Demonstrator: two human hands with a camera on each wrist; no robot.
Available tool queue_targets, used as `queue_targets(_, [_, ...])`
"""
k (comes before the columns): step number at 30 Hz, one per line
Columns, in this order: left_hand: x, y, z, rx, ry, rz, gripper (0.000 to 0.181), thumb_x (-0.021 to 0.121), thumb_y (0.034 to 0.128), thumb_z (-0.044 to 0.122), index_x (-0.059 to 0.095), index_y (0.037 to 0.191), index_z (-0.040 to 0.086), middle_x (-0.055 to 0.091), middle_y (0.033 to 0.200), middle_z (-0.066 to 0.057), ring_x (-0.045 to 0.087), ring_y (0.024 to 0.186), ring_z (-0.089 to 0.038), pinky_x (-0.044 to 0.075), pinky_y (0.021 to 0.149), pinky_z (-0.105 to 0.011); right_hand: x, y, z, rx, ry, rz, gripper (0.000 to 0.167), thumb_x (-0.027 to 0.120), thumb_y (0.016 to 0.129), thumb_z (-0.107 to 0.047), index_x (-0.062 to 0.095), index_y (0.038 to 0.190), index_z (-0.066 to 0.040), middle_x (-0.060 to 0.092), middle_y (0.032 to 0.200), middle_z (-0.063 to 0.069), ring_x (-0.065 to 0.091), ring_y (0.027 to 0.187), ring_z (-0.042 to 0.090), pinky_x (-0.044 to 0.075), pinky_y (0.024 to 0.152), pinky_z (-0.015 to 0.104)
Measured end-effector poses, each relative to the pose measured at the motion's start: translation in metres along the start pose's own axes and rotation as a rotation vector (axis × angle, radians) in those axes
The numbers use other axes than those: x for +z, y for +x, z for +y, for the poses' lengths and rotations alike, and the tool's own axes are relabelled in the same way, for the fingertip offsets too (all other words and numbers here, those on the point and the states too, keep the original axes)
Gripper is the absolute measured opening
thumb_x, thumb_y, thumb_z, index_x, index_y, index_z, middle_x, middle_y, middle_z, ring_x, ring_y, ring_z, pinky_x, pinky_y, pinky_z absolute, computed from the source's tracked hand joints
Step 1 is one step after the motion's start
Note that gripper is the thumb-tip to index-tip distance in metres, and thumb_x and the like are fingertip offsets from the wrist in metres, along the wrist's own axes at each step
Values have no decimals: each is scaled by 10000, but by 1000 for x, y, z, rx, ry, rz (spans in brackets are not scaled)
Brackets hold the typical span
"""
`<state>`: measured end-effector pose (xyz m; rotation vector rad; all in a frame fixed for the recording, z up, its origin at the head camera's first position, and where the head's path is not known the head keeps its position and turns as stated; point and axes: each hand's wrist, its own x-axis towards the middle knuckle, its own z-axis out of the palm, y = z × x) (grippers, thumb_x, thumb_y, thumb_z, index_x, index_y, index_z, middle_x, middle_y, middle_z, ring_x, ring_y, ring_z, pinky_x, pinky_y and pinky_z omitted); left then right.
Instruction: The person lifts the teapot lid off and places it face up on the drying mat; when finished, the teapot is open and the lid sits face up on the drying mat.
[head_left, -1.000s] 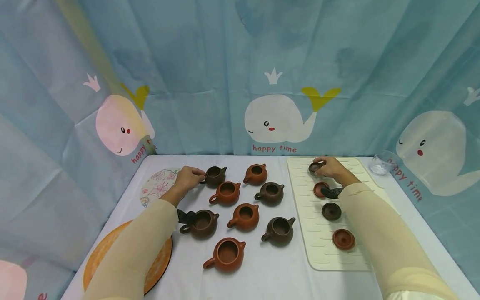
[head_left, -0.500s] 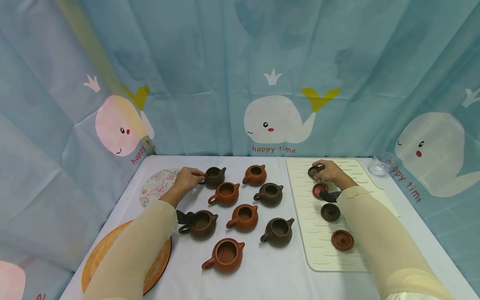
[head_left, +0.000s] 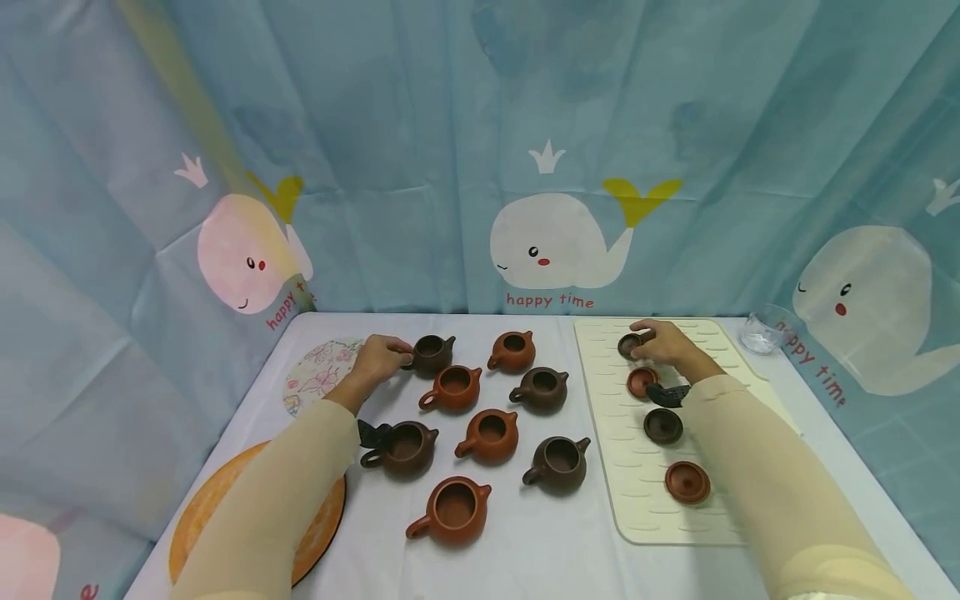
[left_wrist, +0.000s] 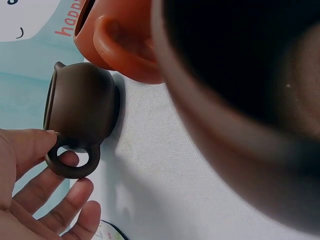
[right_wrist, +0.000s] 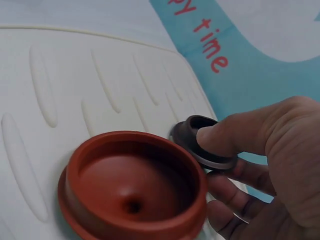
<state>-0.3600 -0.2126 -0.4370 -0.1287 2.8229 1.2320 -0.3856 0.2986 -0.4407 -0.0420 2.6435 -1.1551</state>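
Note:
My left hand [head_left: 378, 360] pinches the handle of a small dark brown teapot [head_left: 432, 355] at the back left; in the left wrist view, the thumb lies on top of the handle [left_wrist: 75, 170] with a fingertip behind it. This teapot has no lid on it and its mouth faces up. On the far part of a cream ridged mat [head_left: 607, 467], my right hand [head_left: 663, 343] pinches a small dark brown lid [right_wrist: 192, 137] between thumb and fingers. The lid's hollow underside shows. Beside it lies an upturned red-brown lid [right_wrist: 135, 185].
Several lidless teapots, orange-red [head_left: 492, 436] and dark brown [head_left: 561, 463], stand between the arms. A dark lid [head_left: 663, 426] and another red-brown lid [head_left: 687, 482] lie nearer on the mat. A clear glass bowl [head_left: 763, 329] stands back right; an orange round mat [head_left: 225, 483] lies front left.
My right hand has drawn the small dark lid very slightly nearer, toward the red-brown lid. My left hand stays at the teapot's handle.

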Motion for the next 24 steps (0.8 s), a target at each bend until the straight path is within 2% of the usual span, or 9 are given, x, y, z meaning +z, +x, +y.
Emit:
queue_targets(4, [-2,2,1,0,4,11,221,681,892,121,712,1074,0,665,1055,-164,566,946,-281,458,800,-394,-7,-1,0,-25,19,-2,609,638,916,-88,361,1446,26,455,1302,334,513,1104,444,454,854,510])
queue_targets(12, [-11,5,5,3,-14,4,318,652,925,195,664,1165,-13,629,1146,-185,553,1042,-316,448,875,-450,-27,-17,-5,-27,89,-9,617,605,959,-178,318,1490,-48,359,1401,309,408,1215,470,369,954,593])
queue_targets(19, [-25,2,19,72,1,39,336,632,937,254,658,1188,32,639,1169,-163,553,1115,-330,426,939,-472,-44,-31,-21,-88,135,0,692,651,945,-228,284,1505,-53,349,1412,294,383,1235,483,362,961,589])
queue_targets(24, [-37,-2,28,96,-11,74,359,617,948,291,642,1223,61,640,1174,-149,557,1113,-324,442,924,-475,-53,-43,-35,-123,166,2,755,673,927,-288,256,1519,-71,332,1423,283,396,1231,466,357,960,584])
